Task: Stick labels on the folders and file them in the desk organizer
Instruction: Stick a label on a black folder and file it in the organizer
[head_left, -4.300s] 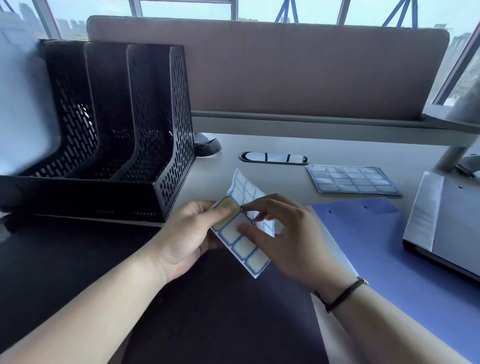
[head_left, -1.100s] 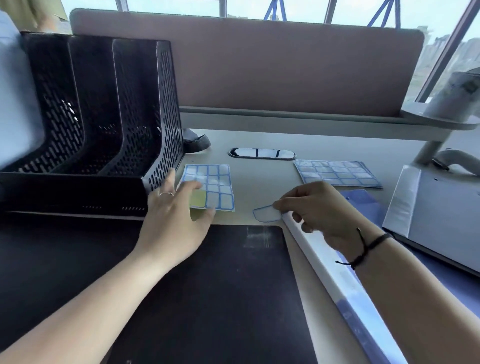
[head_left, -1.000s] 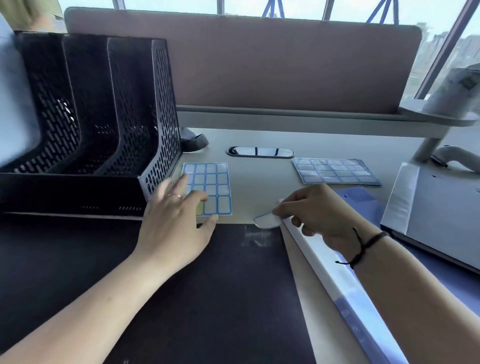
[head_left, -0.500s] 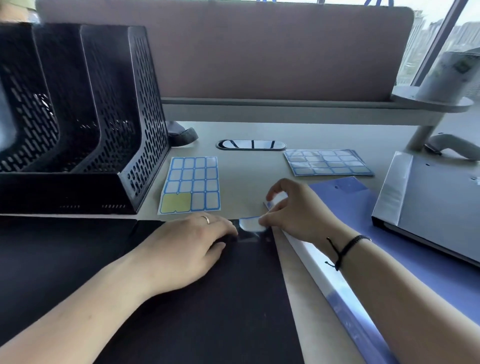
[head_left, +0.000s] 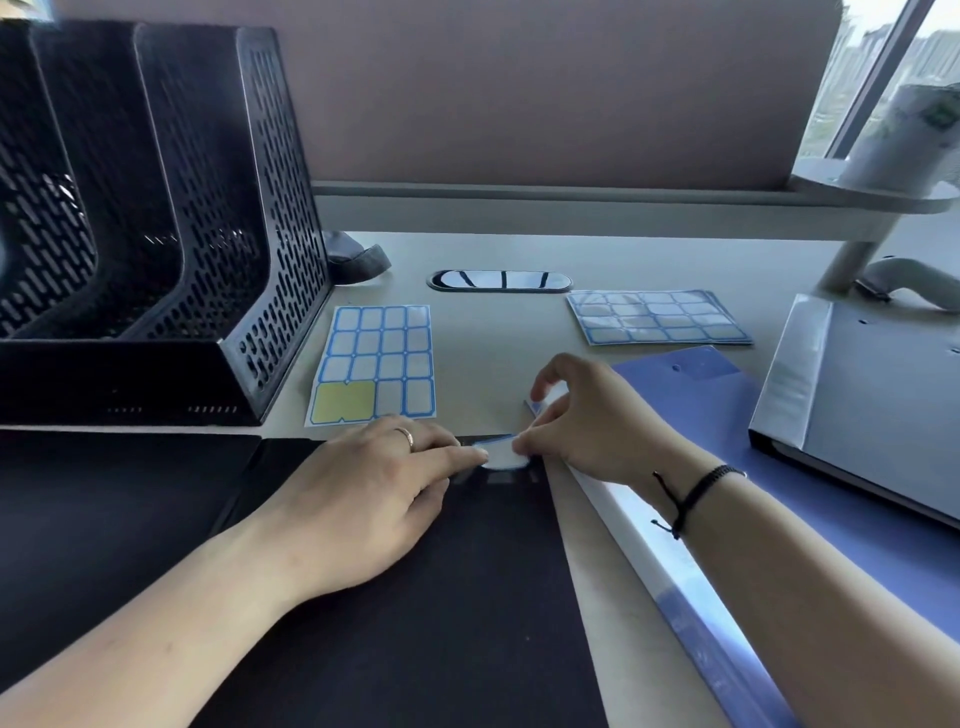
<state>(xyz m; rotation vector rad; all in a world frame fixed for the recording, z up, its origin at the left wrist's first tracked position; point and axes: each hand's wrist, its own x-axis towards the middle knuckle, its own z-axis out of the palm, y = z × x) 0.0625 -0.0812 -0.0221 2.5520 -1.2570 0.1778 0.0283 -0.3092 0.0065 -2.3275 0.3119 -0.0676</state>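
A black folder (head_left: 441, 597) lies flat in front of me. At its far right corner a small white label with a blue border (head_left: 501, 456) is partly down on the cover. My right hand (head_left: 587, 415) pinches the label's right edge. My left hand (head_left: 374, 493) lies flat on the folder, its fingertips touching the label's left edge. The label sheet (head_left: 375, 362) with one corner peeled to yellow backing lies just beyond the folder. The black mesh desk organizer (head_left: 171, 218) stands at the far left with its slots showing nothing inside.
A second label sheet (head_left: 657, 317) lies at the far right of the desk. A blue folder (head_left: 779, 493) lies to the right under my right forearm, with a grey binder (head_left: 872, 400) on top of it. A partition wall closes the back of the desk.
The label sheet was set down by the organizer. My right hand carried the peeled label to the black folder's corner, and my left hand moved from the sheet onto the folder beside it.
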